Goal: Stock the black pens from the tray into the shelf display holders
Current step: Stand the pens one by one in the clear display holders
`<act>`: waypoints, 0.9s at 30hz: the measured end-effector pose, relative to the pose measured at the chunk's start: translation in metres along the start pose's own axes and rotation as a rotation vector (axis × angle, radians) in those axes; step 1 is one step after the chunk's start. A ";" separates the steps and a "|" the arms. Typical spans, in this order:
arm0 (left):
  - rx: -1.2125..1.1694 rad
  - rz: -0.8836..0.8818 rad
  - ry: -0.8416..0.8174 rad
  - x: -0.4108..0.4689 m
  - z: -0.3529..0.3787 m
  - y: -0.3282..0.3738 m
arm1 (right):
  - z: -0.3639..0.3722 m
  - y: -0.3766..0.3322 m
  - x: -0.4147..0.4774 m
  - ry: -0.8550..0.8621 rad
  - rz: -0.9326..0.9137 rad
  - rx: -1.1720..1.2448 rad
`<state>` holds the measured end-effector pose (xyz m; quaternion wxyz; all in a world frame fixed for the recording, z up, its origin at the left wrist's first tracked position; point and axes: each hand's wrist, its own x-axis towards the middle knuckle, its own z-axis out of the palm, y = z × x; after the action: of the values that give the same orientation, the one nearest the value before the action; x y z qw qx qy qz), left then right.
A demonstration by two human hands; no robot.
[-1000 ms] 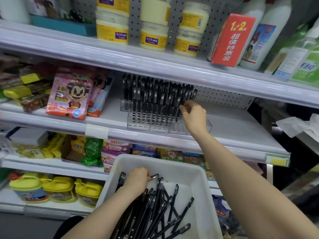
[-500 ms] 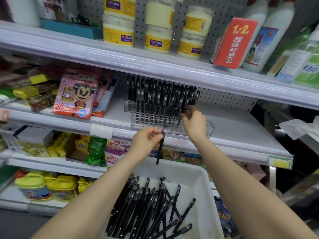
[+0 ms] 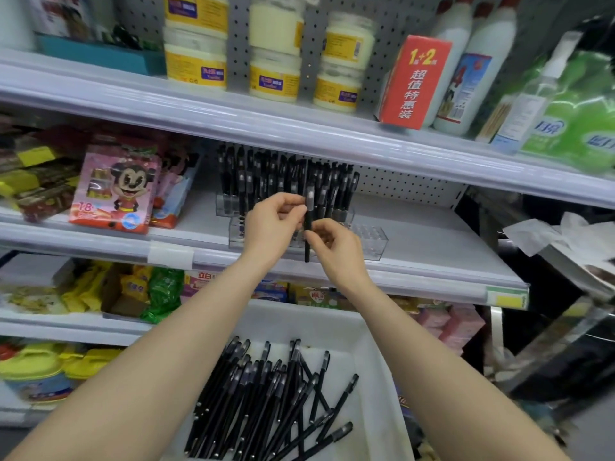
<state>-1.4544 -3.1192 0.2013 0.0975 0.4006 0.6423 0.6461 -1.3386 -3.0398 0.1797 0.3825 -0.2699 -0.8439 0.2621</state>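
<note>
Both hands on one slim black plastic pen [image 3: 308, 216], held upright just in front of the clear acrylic display holder [image 3: 369, 237] on the white middle shelf [image 3: 432, 241]. The left hand [image 3: 273, 224] pinches it near the top, and the right hand [image 3: 336, 251] pinches it lower down. A whole pile of loose black pens [image 3: 266, 394] is lying in the white plastic tray [image 3: 376, 361] down below.
</note>
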 end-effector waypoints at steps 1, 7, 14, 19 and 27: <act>0.016 -0.002 -0.009 -0.004 0.000 -0.004 | -0.002 0.003 0.000 0.000 0.013 -0.003; 0.281 -0.023 -0.162 -0.055 0.008 -0.059 | -0.020 0.014 0.003 0.054 0.087 -0.020; 0.534 -0.140 -0.473 -0.123 0.014 -0.134 | -0.038 0.020 0.021 0.179 0.148 -0.016; 0.718 -0.217 -0.599 -0.131 0.012 -0.158 | -0.041 0.015 0.036 0.246 0.159 -0.002; 0.807 -0.200 -0.595 -0.130 0.018 -0.167 | -0.029 0.020 0.053 0.193 0.228 -0.026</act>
<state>-1.4225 -3.1630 -0.0041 0.1749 0.5096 0.8202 0.1923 -1.3403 -2.9838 0.2100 0.4260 -0.3930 -0.7704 0.2656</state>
